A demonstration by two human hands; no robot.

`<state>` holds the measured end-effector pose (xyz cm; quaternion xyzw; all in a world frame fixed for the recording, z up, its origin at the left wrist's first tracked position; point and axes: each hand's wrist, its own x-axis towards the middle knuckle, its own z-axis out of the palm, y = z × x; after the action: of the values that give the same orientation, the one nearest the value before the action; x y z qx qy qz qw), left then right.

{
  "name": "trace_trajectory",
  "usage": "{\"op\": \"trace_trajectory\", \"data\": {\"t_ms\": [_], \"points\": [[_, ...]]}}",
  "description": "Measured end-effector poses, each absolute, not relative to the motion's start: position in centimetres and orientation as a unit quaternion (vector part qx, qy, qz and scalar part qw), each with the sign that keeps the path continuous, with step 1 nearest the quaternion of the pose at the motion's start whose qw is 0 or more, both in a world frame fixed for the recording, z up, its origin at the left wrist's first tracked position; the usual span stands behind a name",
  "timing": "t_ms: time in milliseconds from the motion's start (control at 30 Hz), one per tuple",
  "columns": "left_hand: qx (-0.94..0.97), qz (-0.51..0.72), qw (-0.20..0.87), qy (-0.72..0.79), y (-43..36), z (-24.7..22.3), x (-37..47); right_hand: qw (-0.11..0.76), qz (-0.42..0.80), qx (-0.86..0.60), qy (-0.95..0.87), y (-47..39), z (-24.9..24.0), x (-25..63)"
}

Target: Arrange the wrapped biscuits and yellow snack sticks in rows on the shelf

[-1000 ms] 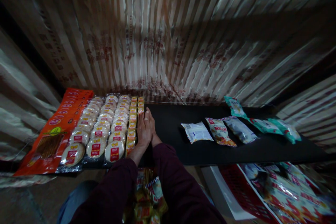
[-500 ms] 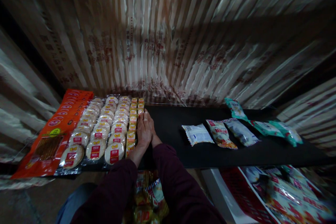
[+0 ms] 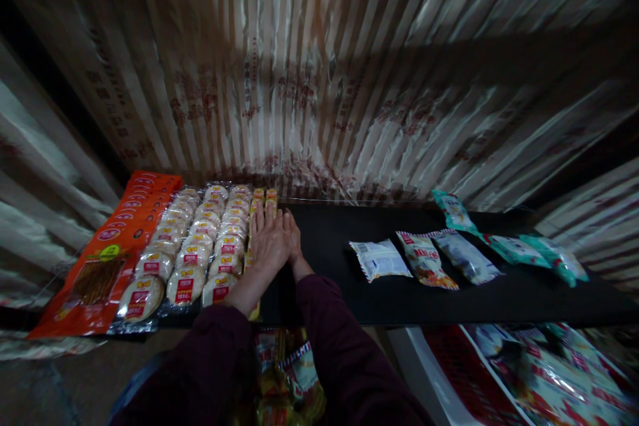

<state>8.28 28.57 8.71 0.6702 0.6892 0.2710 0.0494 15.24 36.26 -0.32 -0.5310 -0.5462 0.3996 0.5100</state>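
Note:
My left hand (image 3: 269, 239) lies flat, fingers stretched, over the small yellow snack packs (image 3: 258, 200) that stand in two narrow columns. Close against it, my right hand (image 3: 294, 239) is held with straight fingers along the right side of those packs. Neither hand is wrapped round anything. Left of the yellow packs, several columns of round rice crackers in clear wrappers (image 3: 192, 254) run from back to front. My left hand hides the middle of the yellow columns.
An orange snack bag (image 3: 107, 239) lies at the far left of the black shelf (image 3: 319, 259). White snack bags (image 3: 424, 259) and green bags (image 3: 514, 249) lie to the right. Below are a box of bags (image 3: 439, 366) and more packs (image 3: 294, 373). Striped sheeting (image 3: 319, 80) stands behind.
My left hand has shifted left and flattened over the yellow packs, covering more of them. My right hand stays at their right side. The view has shifted slightly.

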Motion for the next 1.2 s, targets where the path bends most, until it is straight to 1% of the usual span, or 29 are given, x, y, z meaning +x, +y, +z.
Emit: {"op": "trace_trajectory", "data": {"t_ms": [100, 167, 333, 533, 700, 933, 1200], "points": [[0.662, 0.176, 0.077, 0.724, 30.4, 9.8, 6.6, 0.5, 0.401, -0.539, -0.546, 37.0, 0.4, 15.0], [0.654, 0.143, 0.1, 0.736, 31.7, 9.7, 5.5, 0.5, 0.4, -0.537, -0.549, 37.5, 0.8, 14.8], [0.637, 0.11, 0.135, 0.751, 34.6, 8.2, 3.2, 0.503, 0.4, -0.537, -0.547, 39.0, 1.1, 14.1], [0.647, 0.065, 0.131, 0.748, 35.4, 7.9, 2.5, 0.482, 0.423, -0.528, -0.556, 39.7, 0.8, 13.1], [0.658, 0.071, 0.113, 0.741, 35.0, 8.1, 2.5, 0.466, 0.41, -0.53, -0.578, 39.5, 0.8, 12.7], [0.657, 0.112, 0.095, 0.739, 34.9, 8.1, 2.2, 0.482, 0.397, -0.554, -0.55, 40.1, 0.9, 12.7], [0.668, 0.095, 0.083, 0.733, 35.0, 7.8, 1.8, 0.473, 0.422, -0.556, -0.538, 41.0, 0.6, 12.5]]}}
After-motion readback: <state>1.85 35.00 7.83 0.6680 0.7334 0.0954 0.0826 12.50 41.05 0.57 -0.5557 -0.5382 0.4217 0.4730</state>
